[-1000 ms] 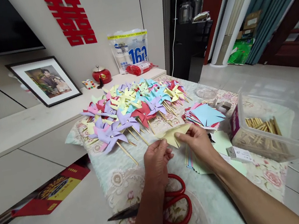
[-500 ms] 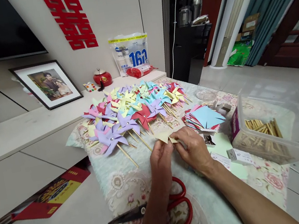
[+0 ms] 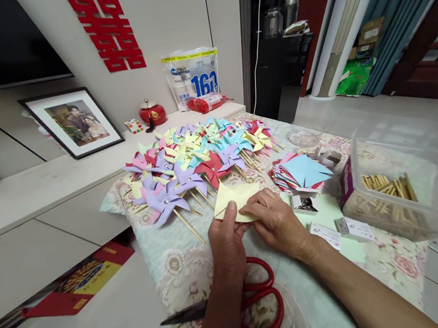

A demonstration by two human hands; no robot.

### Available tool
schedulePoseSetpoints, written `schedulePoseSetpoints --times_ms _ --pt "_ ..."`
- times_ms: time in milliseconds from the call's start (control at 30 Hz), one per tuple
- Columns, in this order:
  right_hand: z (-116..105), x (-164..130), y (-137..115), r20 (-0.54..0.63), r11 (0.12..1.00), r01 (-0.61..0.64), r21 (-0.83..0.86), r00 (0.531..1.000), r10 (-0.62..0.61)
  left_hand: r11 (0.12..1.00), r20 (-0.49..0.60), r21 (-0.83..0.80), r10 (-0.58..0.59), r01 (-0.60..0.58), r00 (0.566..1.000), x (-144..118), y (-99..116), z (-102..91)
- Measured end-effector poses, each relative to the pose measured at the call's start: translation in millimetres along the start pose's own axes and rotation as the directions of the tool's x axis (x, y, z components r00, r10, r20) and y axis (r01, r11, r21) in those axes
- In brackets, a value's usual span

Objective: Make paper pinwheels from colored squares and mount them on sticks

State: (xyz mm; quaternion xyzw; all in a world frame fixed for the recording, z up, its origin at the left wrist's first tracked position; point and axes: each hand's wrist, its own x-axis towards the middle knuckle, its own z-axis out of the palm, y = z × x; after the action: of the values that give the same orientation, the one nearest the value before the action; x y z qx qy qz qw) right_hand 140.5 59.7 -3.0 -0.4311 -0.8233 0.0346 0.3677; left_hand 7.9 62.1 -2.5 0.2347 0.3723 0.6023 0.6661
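A pale yellow paper square (image 3: 238, 197), with a cut running in from its edge, is held between both hands over the table. My left hand (image 3: 227, 239) pinches its near left side, thumb on top. My right hand (image 3: 276, 221) is closed on the near right side, fingers bent over the paper. Under my left forearm lie red-handled scissors (image 3: 266, 311), blades pointing left. Just beyond the paper, finished paper pinwheels (image 3: 188, 179) on sticks lie in a colourful heap.
To the right are a stack of cut coloured paper (image 3: 304, 170), a small open box of metal fasteners (image 3: 304, 203), small white boxes (image 3: 353, 228) and a clear plastic bin (image 3: 434, 205) of short sticks. Behind stands a cabinet (image 3: 52, 182) with a framed photo (image 3: 76, 124).
The yellow paper, seen nearly edge-on with its corners up before, now lies flatter and shows its broad face. My left thumb has moved onto its top.
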Motion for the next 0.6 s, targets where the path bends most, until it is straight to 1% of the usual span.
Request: schedulePoseSetpoints --times_ms 167,267,333,500,600 --pt "-1.0 1.6 -2.4 0.038 0.998 0.054 0.037 0.998 -0.055 0.999 -0.038 0.003 0.034 -0.034 0.999 -0.3 -0.6 3.7" --pt "-1.1 2.0 -3.3 0.050 0.995 0.078 0.066 0.995 -0.081 0.999 -0.106 0.009 0.051 -0.050 0.993 0.5 -2.6 3.9" --pt "-0.6 1.9 -2.5 0.048 0.992 0.077 0.095 0.995 -0.082 0.999 -0.136 0.019 0.041 -0.039 0.990 0.7 -3.0 2.9" --pt "-1.2 1.6 0.9 0.005 0.982 0.009 0.190 1.000 -0.010 0.999 -0.118 0.030 0.022 -0.018 0.993 0.8 -2.0 -0.3" --pt "-4.4 2.6 -0.4 0.021 0.960 -0.071 0.270 0.997 0.067 0.999 -0.118 0.052 0.017 -0.011 0.993 1.2 -2.3 -1.0"
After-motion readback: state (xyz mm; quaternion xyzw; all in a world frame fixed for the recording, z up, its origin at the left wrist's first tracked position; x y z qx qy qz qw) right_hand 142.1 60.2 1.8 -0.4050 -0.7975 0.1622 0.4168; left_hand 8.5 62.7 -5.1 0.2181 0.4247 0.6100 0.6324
